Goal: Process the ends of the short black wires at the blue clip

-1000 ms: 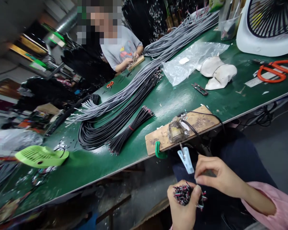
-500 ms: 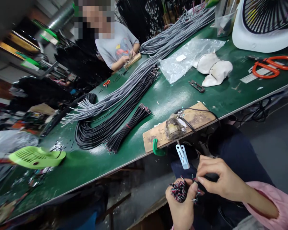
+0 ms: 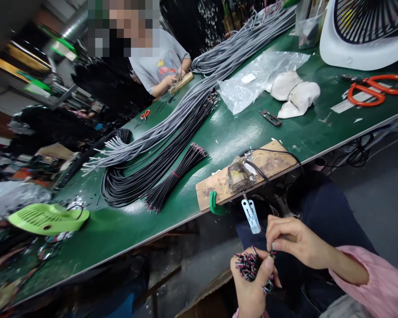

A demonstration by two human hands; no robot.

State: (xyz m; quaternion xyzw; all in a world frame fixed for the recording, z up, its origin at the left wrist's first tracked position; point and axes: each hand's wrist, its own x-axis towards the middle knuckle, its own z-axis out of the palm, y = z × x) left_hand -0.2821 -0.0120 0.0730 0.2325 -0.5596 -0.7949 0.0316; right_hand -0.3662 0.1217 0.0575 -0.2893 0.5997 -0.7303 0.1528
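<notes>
My left hand [image 3: 252, 289] is wrapped around a bundle of thin black cables [image 3: 247, 266], whose stripped ends show red, white and dark wires. Some of these wire ends stick out past my left thumb. My right hand [image 3: 296, 242] pinches at a thin wire end right at that thumb tip; the exact strand is too small to make out. Just above both hands, a light blue clip [image 3: 251, 216] hangs from the shaft of a small motor-like block [image 3: 239, 176]. The block is fixed on a wooden board [image 3: 208, 190] at the table edge.
A green clamp [image 3: 215, 204] grips the board. On the green table [image 3: 232, 137] lie black cable bundles [image 3: 142, 181], grey cables [image 3: 172, 115], thread snips [image 3: 271, 118], orange-handled scissors [image 3: 368, 90], a white cloth item [image 3: 295, 95] and fans. Another person [image 3: 166, 62] works across the table.
My right hand has shifted slightly left and down, closer against my left thumb. The wire ends there have swung lower. The view has moved a little.
</notes>
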